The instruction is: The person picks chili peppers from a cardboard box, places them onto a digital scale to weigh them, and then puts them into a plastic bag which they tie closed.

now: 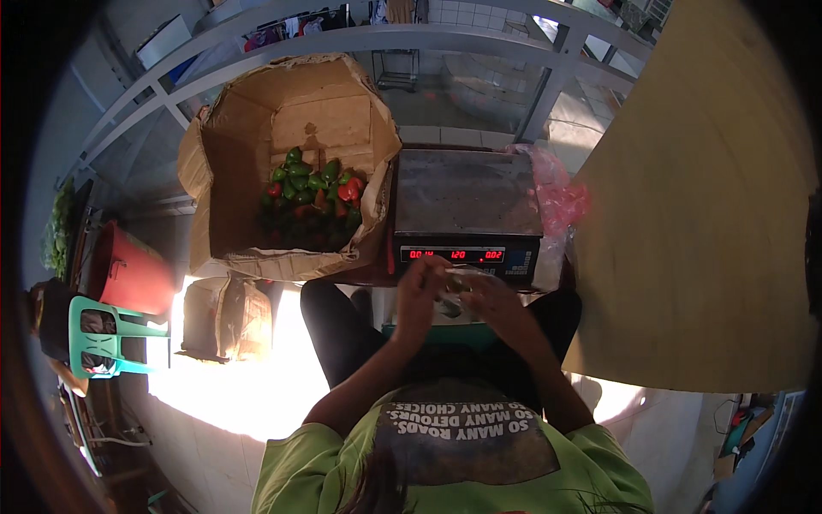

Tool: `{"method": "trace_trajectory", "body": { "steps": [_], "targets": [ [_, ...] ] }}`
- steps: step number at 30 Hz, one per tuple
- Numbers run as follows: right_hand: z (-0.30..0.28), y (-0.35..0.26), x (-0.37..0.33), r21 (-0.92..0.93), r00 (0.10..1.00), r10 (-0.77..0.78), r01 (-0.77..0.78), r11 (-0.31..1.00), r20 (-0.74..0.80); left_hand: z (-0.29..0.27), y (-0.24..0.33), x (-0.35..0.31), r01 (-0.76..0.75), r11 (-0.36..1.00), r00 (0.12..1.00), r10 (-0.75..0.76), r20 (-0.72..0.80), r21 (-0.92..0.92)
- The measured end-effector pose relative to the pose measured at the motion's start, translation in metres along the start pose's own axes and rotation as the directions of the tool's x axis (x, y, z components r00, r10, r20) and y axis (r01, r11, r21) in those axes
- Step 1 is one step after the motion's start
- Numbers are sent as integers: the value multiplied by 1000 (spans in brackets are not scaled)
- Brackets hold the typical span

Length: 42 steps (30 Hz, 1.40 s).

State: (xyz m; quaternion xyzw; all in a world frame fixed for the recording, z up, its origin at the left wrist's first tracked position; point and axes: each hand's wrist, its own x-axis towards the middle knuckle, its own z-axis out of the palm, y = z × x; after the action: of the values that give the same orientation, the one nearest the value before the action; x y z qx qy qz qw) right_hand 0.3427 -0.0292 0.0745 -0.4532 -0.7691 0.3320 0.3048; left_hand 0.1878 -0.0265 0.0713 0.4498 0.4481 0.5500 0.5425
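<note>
In front of the digital weighing scale (467,197), both my hands meet over a small clear plastic bag (469,272) with something green inside, likely peppers. My left hand (419,289) pinches the bag near its top, fingers closed. On its other side my right hand (492,300) has its fingers curled round the plastic. The scale's metal plate carries nothing, and its red display is lit. Left of the scale, a large open cardboard box (235,171) holds green and red peppers (312,184) heaped toward its right side.
Pink and clear plastic bags (556,201) lie right of the scale. A tall curved tan panel (693,223) stands at the right. On the left are a smaller cardboard box (214,321), a red bucket (137,270) and a green plastic chair (94,338). A metal railing (445,38) runs behind.
</note>
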Motion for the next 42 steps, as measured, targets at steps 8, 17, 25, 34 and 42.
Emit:
{"method": "trace_trajectory", "body": {
  "steps": [8,17,25,34,42],
  "targets": [
    [-56,-46,32,-439,987,-156,156,885,37,-27,41,16,2,998,990,-11,143,66],
    [-74,-79,52,-384,892,-436,448,807,122,-40,61,18,-18,920,944,-113,310,391],
    [-113,-75,43,-424,932,-359,342,838,44,-32,71,28,-245,887,970,223,101,392],
    [-113,-81,38,-291,866,-486,437,851,-120,-27,117,34,-506,710,851,503,150,489],
    [-117,-71,35,-357,944,-307,248,900,-118,-20,127,36,-331,745,939,198,281,580]
  ]
}}
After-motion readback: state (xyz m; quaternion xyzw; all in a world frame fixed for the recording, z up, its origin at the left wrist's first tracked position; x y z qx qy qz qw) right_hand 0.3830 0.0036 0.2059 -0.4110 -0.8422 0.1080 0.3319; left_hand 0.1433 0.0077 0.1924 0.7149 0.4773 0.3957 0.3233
